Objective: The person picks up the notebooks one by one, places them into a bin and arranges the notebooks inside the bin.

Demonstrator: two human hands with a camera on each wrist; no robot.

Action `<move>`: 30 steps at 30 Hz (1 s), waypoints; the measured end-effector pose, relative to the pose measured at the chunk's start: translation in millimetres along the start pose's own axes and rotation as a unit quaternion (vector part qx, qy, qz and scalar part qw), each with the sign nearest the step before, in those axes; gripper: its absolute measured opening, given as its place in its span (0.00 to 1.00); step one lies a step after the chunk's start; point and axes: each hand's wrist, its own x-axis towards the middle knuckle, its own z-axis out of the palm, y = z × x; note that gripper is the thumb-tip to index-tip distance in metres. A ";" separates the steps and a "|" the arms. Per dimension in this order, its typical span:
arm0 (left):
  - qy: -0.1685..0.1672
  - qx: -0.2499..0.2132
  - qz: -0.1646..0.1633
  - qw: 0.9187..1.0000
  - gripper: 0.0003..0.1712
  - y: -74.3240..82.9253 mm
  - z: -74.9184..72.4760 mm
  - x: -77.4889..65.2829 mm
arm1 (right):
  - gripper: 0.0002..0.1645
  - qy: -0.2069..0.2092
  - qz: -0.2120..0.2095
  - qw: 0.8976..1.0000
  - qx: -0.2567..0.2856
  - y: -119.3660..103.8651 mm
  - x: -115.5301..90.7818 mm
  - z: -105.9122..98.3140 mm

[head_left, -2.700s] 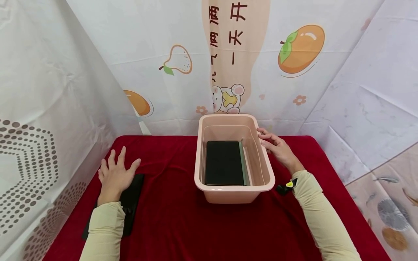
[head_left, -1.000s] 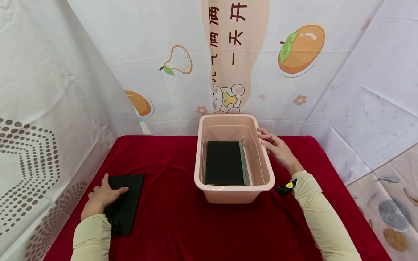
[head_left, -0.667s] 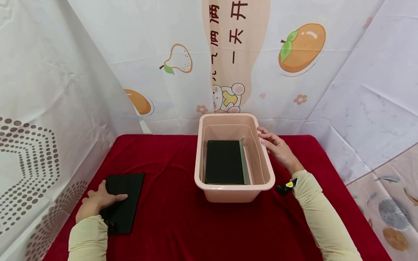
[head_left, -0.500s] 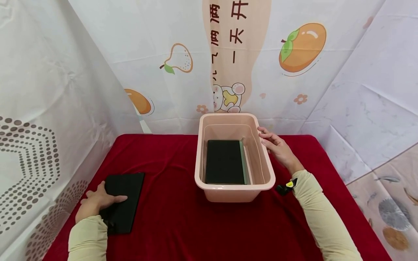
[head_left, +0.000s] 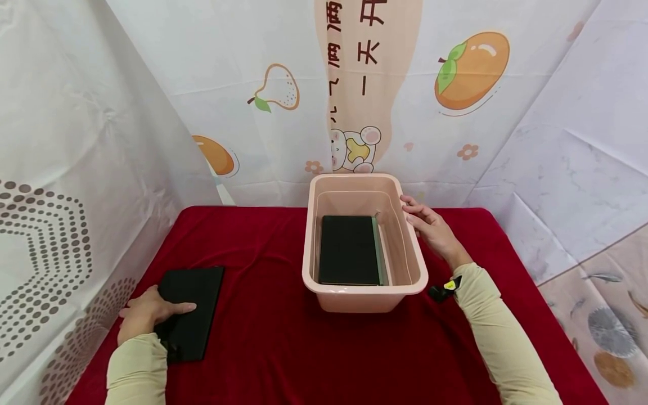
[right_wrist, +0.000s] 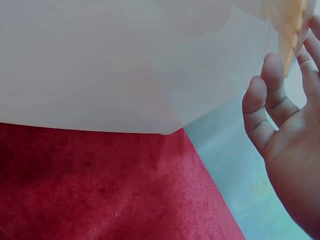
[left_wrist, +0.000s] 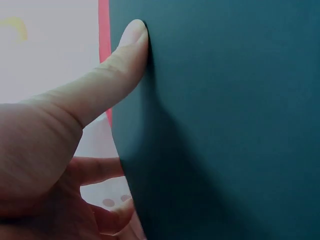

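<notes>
On the left of the red cloth lies a flat, dark notebook-like item. My left hand pinches its left edge. The left wrist view shows the thumb on the dark cover, while the other fingers pass under the edge, their tips partly hidden. My right hand rests with lightly bent fingers against the right rim of a pink plastic bin. In the right wrist view, the fingers are by the bin's outer wall. Inside the bin, a black notebook-like item lies over a grey-green one.
A red velvet cloth covers the table, with the bin standing at its middle toward the back. Printed white curtains hang behind and at both sides. A black device with a yellow label sits at my right wrist.
My left hand, earlier spread above the dark item, has come down to its left edge, thumb on top; its fingers lately slid lower at that edge. My right hand stays at the bin.
</notes>
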 end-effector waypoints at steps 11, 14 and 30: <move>0.012 -0.058 -0.030 0.998 0.85 1.0 1.1 -2.6 | 0.16 -0.002 -0.004 1.000 0.003 -0.4 0.0 -0.9; 0.016 -0.069 -0.035 0.997 0.86 0.7 2.5 -4.2 | 0.16 -0.004 -0.004 1.000 0.006 0.3 -0.5 -0.8; 0.116 -0.029 0.019 0.993 0.86 3.9 5.3 -7.7 | 0.16 -0.002 0.000 1.000 -0.002 0.9 -2.2 -2.7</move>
